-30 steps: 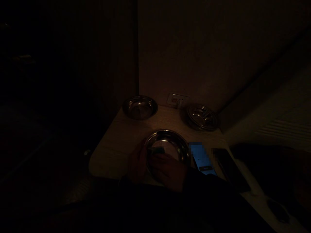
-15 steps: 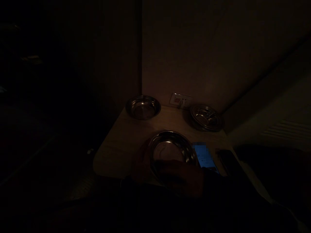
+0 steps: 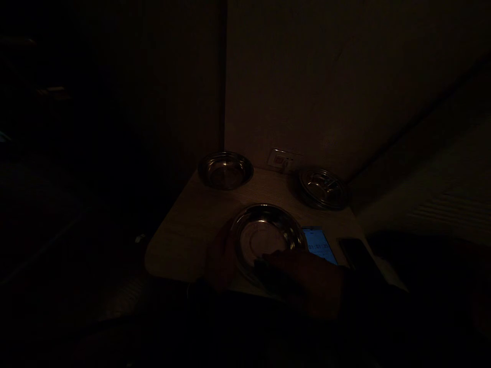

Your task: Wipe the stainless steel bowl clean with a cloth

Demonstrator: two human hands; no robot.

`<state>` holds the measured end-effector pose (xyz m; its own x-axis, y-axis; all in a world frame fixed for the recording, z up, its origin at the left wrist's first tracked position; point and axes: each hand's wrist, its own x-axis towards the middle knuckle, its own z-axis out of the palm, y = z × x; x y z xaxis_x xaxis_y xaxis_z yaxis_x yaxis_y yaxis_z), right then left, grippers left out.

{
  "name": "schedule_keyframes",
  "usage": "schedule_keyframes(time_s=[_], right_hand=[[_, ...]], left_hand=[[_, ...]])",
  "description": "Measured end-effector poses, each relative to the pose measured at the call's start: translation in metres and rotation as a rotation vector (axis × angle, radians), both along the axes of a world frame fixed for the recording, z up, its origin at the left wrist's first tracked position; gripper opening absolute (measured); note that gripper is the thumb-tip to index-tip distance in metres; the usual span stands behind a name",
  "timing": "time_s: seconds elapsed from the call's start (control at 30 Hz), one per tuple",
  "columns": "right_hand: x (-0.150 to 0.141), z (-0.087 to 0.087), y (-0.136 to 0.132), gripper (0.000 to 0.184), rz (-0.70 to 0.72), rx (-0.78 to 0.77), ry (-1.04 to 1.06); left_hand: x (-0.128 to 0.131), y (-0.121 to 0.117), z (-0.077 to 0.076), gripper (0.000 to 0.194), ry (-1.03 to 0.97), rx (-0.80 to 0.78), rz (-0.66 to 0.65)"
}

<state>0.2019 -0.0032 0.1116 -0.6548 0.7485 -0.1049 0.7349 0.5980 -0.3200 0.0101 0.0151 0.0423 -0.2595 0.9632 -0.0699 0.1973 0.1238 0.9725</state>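
A shiny round steel dish (image 3: 264, 237) with a raised rim sits near the front of the small wooden table. My left hand (image 3: 220, 258) is at its left side, fingers closed against the rim. Over the dish's near right part reaches my right hand (image 3: 307, 276), its fingers bent down toward the inside. A dark patch (image 3: 268, 273) lies under those fingers, perhaps a cloth or pad; the gloom hides what it is. Both hands are very dim.
Another steel dish (image 3: 225, 171) stands at the table's back left corner. Steel compartment plates (image 3: 324, 189) lie at the back right. A lit phone (image 3: 320, 245) and a dark flat object (image 3: 358, 253) are on the right. A socket (image 3: 284, 159) is on the wall behind.
My right hand has slid right and slightly down over the dish, showing more of its inside. The dish has shifted slightly left. My left hand stays at its rim.
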Motion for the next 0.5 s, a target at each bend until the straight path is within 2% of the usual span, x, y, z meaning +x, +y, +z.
schedule_keyframes(time_s=[0.13, 0.27, 0.5], right_hand=[[-0.005, -0.004, -0.008, 0.041, 0.008, 0.074, 0.020], [-0.010, -0.005, -0.013, 0.042, 0.024, 0.101, -0.024], [-0.009, -0.007, -0.013, 0.032, 0.085, 0.078, 0.019]], left_hand=[[0.000, -0.001, 0.000, 0.041, 0.012, -0.028, 0.017], [0.001, -0.001, 0.001, 0.041, 0.013, -0.021, 0.027], [0.003, -0.003, 0.001, 0.041, 0.014, -0.019, 0.048]])
